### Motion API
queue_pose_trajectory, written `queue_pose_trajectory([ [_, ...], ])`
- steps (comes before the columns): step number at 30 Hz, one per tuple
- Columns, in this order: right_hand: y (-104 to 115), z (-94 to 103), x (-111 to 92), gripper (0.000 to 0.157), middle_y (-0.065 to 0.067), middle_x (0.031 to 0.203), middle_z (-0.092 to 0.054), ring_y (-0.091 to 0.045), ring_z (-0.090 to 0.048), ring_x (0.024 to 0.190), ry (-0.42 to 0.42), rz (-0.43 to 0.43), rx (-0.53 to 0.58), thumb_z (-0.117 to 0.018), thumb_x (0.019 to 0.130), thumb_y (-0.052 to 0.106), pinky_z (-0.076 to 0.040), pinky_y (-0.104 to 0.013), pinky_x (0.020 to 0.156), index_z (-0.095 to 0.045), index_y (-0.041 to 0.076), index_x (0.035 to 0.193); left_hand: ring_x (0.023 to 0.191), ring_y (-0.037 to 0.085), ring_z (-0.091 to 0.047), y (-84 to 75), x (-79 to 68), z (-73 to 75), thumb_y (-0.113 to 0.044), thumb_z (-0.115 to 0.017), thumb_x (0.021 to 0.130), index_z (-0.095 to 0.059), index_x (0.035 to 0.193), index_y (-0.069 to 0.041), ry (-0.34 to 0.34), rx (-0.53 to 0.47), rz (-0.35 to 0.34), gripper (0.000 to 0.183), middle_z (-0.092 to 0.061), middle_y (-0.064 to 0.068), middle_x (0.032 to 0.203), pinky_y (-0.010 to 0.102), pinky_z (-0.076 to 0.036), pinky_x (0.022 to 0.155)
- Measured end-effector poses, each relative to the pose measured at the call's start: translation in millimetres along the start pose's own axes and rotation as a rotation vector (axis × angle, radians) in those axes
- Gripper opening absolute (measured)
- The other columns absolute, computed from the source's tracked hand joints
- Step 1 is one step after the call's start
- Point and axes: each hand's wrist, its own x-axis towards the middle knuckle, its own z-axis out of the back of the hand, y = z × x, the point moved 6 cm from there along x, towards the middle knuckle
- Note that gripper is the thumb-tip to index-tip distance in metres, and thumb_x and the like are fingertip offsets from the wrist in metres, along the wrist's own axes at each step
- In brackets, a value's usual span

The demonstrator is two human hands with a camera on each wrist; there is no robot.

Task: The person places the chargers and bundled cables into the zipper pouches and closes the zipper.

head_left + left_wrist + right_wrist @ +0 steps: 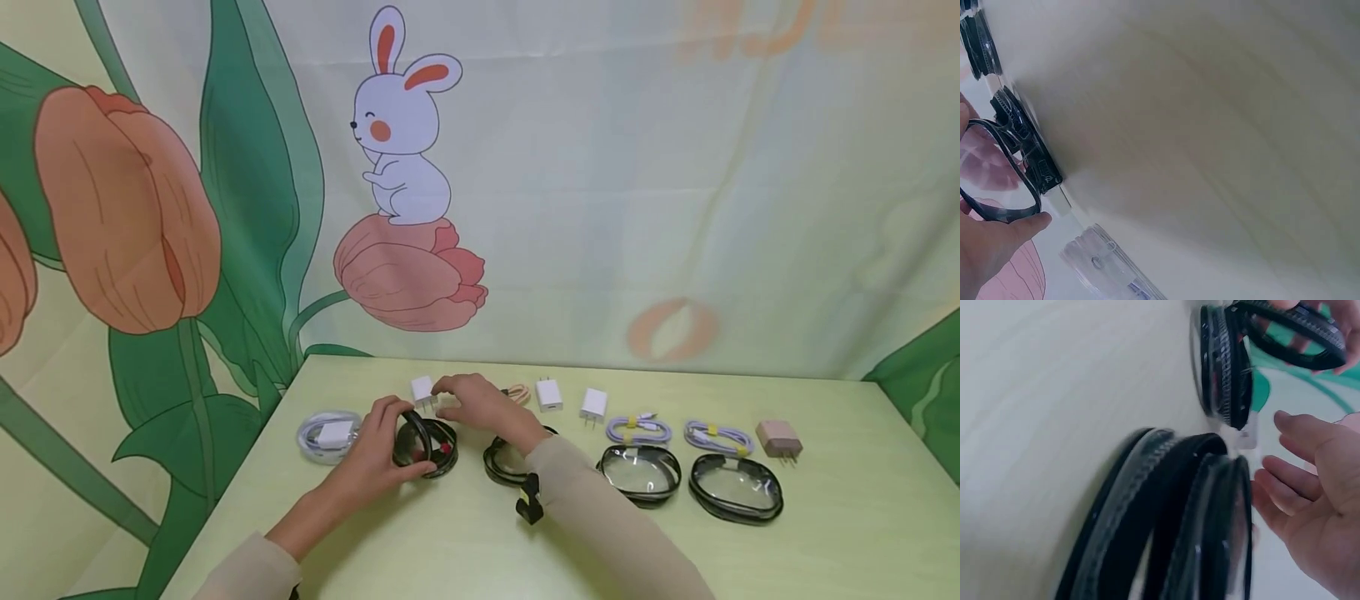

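Note:
My left hand [367, 454] grips the raised black-edged lid [417, 433] of a round clear zip case, pinching its rim between thumb and fingers. The case's lower half [447, 450] stands on the table, with something small and red showing inside. In the left wrist view the lid [1032, 187] tilts up from the black zipped side. My right hand [480, 404] hovers beside a white charger plug [422, 390] behind the case. Its fingers [1291, 478] are loosely bent and apart from the thumb, with nothing between them.
Left of the case lies a clear pouch [327, 436] holding a white plug. Rightward stand further black-edged cases [513, 462], [641, 475], [737, 489]. Behind them sit white plugs [548, 394], [593, 405], a beige cable [517, 393], lavender cables [639, 429] and a pink plug [778, 439].

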Motion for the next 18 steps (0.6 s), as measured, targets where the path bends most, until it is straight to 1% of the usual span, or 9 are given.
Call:
queue_pose_trajectory([
  [3, -3.8, -7.4, 13.7, 0.042, -0.008, 0.132, -0.067, -0.023, -0.064, 0.119, -0.034, -0.062, -0.006, -0.069, 0.099, 0.026, -0.051, -0.036, 0.100, -0.062, 0.008, 0.135, 0.128, 0.038, -0.046, 2.3, -1.5, 1.1, -0.036, -0.091, 0.076, -0.043, 0.140, -0.001, -0.008, 0.011, 0.002, 0.087, -0.038, 0.020, 0.142, 0.055, -0.043, 0.107],
  [7, -2.7, -17.7, 29.6, 0.049, -0.010, 0.130, -0.067, -0.022, -0.066, 0.111, -0.081, -0.159, -0.001, -0.070, 0.098, 0.031, -0.054, -0.036, 0.094, -0.061, 0.006, 0.138, 0.127, 0.042, -0.046, 4.2, -3.6, 1.2, -0.036, -0.090, 0.078, -0.041, 0.149, -0.003, -0.016, 0.018, 0.001, 0.092, -0.038, 0.022, 0.144, 0.057, -0.044, 0.104],
  [10, 1.5, -23.6, 37.1, 0.052, -0.009, 0.128, -0.068, -0.021, -0.066, 0.109, -0.097, -0.211, -0.004, -0.069, 0.098, 0.034, -0.055, -0.035, 0.093, -0.059, 0.006, 0.140, 0.128, 0.044, -0.044, 4.3, -4.8, 0.3, -0.037, -0.088, 0.080, -0.038, 0.155, -0.007, -0.013, 0.036, -0.011, 0.094, -0.037, 0.023, 0.147, 0.059, -0.044, 0.103],
  [13, 4.5, -28.3, 41.7, 0.049, -0.008, 0.125, -0.069, -0.021, -0.067, 0.108, -0.109, -0.233, -0.021, -0.069, 0.099, 0.033, -0.055, -0.034, 0.092, -0.060, 0.007, 0.139, 0.131, 0.046, -0.042, 4.2, -5.5, -0.5, -0.039, -0.086, 0.081, -0.039, 0.155, -0.007, -0.011, 0.060, -0.025, 0.093, -0.037, 0.023, 0.151, 0.061, -0.042, 0.104],
  [15, 5.6, -29.6, 44.3, 0.047, -0.007, 0.121, -0.070, -0.021, -0.068, 0.105, -0.127, -0.226, -0.047, -0.070, 0.098, 0.032, -0.056, -0.034, 0.089, -0.062, 0.008, 0.137, 0.133, 0.046, -0.041, 4.4, -5.4, -0.7, -0.040, -0.086, 0.082, -0.039, 0.155, -0.006, -0.011, 0.076, -0.032, 0.093, -0.038, 0.022, 0.152, 0.062, -0.041, 0.105],
  [18, 4.5, -29.9, 48.4, 0.037, -0.007, 0.112, -0.072, -0.020, -0.069, 0.095, -0.155, -0.202, -0.088, -0.071, 0.097, 0.024, -0.057, -0.033, 0.081, -0.065, 0.009, 0.130, 0.133, 0.045, -0.041, 5.1, -4.3, 0.4, -0.040, -0.086, 0.082, -0.041, 0.153, -0.004, -0.015, 0.082, -0.035, 0.091, -0.040, 0.022, 0.152, 0.061, -0.041, 0.106],
])
